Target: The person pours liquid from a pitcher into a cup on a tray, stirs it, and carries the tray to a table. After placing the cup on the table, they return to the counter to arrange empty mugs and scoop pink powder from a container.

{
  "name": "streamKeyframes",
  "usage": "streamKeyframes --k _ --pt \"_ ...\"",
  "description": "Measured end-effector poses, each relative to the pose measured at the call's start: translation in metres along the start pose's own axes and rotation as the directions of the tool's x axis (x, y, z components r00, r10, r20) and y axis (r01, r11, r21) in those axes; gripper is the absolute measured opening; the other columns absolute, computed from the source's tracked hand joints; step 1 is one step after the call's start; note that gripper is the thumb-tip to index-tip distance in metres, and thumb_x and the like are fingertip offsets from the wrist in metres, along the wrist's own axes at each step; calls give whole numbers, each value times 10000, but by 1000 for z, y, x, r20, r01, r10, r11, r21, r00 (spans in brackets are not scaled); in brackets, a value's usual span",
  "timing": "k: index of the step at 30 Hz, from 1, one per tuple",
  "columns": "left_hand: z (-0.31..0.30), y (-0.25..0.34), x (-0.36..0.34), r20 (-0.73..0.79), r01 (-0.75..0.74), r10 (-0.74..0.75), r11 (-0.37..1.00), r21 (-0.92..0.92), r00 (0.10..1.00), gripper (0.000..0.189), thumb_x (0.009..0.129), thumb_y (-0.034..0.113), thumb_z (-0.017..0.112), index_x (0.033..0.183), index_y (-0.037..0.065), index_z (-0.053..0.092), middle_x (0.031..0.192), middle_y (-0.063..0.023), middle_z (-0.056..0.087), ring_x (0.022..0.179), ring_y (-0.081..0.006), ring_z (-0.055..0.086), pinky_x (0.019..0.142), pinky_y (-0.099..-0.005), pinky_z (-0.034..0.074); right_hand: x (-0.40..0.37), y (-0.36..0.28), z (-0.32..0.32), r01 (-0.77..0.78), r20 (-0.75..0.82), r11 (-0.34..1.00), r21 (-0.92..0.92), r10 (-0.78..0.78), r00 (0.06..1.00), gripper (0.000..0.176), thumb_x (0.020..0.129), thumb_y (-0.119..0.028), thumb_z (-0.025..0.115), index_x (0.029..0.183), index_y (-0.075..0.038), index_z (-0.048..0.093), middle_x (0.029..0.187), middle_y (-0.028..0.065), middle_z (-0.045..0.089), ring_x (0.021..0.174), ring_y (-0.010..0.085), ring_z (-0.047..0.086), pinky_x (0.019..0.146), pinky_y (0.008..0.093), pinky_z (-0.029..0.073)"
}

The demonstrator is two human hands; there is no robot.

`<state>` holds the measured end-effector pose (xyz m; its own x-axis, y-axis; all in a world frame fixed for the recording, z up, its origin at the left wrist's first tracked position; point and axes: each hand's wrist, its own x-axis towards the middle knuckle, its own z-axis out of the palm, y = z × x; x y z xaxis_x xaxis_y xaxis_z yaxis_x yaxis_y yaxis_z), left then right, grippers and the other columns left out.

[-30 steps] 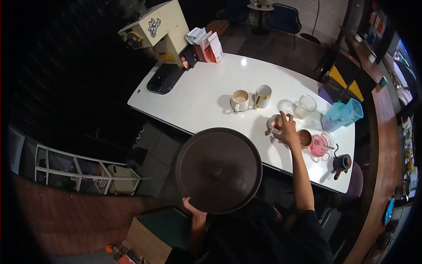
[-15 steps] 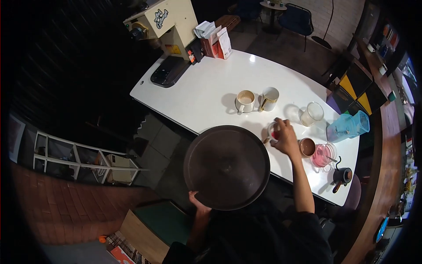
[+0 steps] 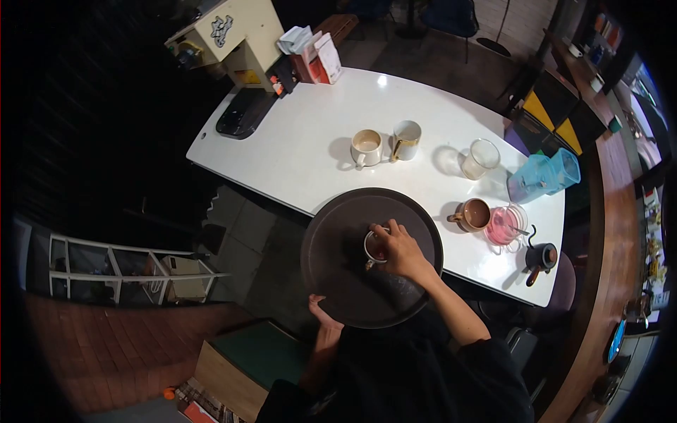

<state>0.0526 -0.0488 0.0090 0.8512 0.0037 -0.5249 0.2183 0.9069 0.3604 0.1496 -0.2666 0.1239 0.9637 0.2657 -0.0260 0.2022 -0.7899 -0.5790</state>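
My left hand (image 3: 325,313) grips the near left rim of a round dark brown tray (image 3: 331,247), its thumb over the edge and its other fingers hidden below. Over the middle of the tray, my right hand (image 3: 402,252) closes its fingers around the rim of a small cup (image 3: 371,248) with something red inside. Whether the cup's base touches the tray is hard to tell. On the white table beyond are a cream mug (image 3: 367,149), a white mug with a gold handle (image 3: 407,139) and a brown mug (image 3: 473,216).
Right of the mugs stand a clear glass (image 3: 481,159), a blue pitcher (image 3: 533,180), a glass vessel with pink contents (image 3: 503,227) and a black kettle (image 3: 541,256). A cream machine (image 3: 243,42) and several bags (image 3: 310,56) occupy the far left end of the white table (image 3: 282,162).
My right hand has carried the cup from the table, beside the brown mug, leftward over the tray. The tray stays in my left hand. The view has shifted slightly.
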Motion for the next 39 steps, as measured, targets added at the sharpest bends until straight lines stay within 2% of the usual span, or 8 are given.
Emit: streamKeyframes --k 6,10,14,19,21,24,36,39 --pt "3 3 11 -20 -11 14 992 124 1000 476 668 349 536 1067 96 596 1075 -56 587 967 -278 565 820 -401 487 -22 11 -9 78 -194 982 170 -44 980 797 638 -175 817 1321 -52 424 1171 195 472 1097 403 489 926 435 446" --pt "9 4 19 -12 3 -1 991 133 1000 517 655 333 540 1107 84 574 1086 -59 580 990 -292 558 847 -409 475 -61 26 -53 -60 -408 983 176 128 904 666 722 -89 753 1300 -23 429 1201 207 474 1137 388 487 953 414 418" --pt "13 4 29 53 81 -88 989 122 995 565 659 338 545 1158 72 547 1141 -68 562 1030 -301 542 881 -431 458 -127 64 -90 -396 -797 918 35 265 543 516 759 12 653 1245 5 481 1128 212 500 1014 400 491 902 466 398" --pt "22 6 39 137 156 -175 978 139 975 570 684 359 534 1176 73 546 1207 -80 545 1088 -314 529 918 -447 446 -193 108 -106 -893 -828 427 139 545 132 644 815 -106 651 1396 -122 373 1075 240 499 955 391 503 867 481 401" --pt "28 7 43 179 158 -186 974 160 966 573 695 369 528 1185 73 545 1221 -84 543 1105 -319 526 931 -453 441 -210 135 -98 -931 -810 349 107 574 123 750 840 -141 646 1468 -182 237 1043 270 530 920 422 554 827 490 436" --pt "27 12 44 181 157 -189 971 178 965 577 715 388 518 1198 74 542 1227 -89 546 1128 -326 519 950 -462 432 -221 174 -86 -828 -761 528 190 612 216 864 843 -120 621 1506 -190 70 875 292 609 793 459 633 695 508 481" --pt "40 11 30 164 133 -163 975 180 973 554 680 359 524 1159 82 554 1189 -79 558 1088 -318 532 940 -455 440 -223 183 -89 -739 -752 603 302 627 203 863 788 16 536 1501 -184 91 787 290 637 711 441 634 643 500 454" --pt "28 7 36 129 151 -168 980 132 977 533 665 348 528 1133 95 564 1162 -65 562 1064 -310 539 913 -446 453 -236 188 -82 -681 -785 678 277 569 247 859 783 51 512 1497 -191 99 1161 262 595 739 428 636 637 488 446"
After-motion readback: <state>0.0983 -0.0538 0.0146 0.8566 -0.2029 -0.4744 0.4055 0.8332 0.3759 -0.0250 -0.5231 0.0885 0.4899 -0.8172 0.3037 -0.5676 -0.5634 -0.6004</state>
